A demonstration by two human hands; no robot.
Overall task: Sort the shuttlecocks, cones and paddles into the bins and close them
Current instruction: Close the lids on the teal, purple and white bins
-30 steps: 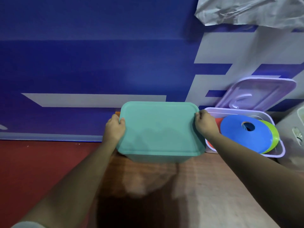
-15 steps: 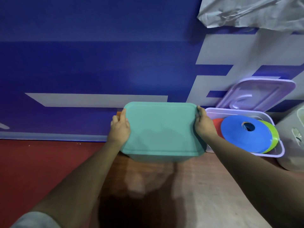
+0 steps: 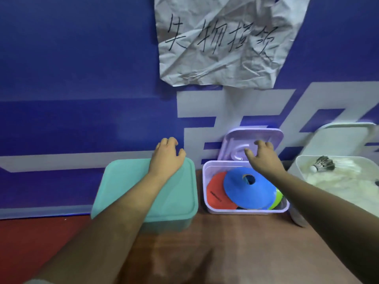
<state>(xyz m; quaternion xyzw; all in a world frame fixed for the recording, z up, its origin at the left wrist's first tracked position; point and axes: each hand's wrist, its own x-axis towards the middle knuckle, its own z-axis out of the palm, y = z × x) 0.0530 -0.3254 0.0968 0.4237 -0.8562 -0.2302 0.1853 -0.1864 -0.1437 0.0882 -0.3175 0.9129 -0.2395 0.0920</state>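
Shows left hand [image 3: 167, 156] relaxed, empty, over closed teal bin [image 3: 127, 187] at 9 o'clock. Shows right hand [image 3: 264, 157] spread, empty, before raised purple lid [image 3: 273, 136], 12 o'clock of open purple bin [image 3: 205, 181] holding cones [image 3: 246, 193]. Shows shuttlecock [image 3: 323, 163] in white bin [image 3: 296, 208] at 3 o'clock.

Contents of lidded teal bin [image 3: 174, 191] unseen, green cone [image 3: 277, 198] mostly under blue cone [image 3: 246, 191], white bin [image 3: 297, 212] cut by right edge

Teal bin [image 3: 180, 201], lilac bin [image 3: 207, 181], blue cone [image 3: 246, 191].
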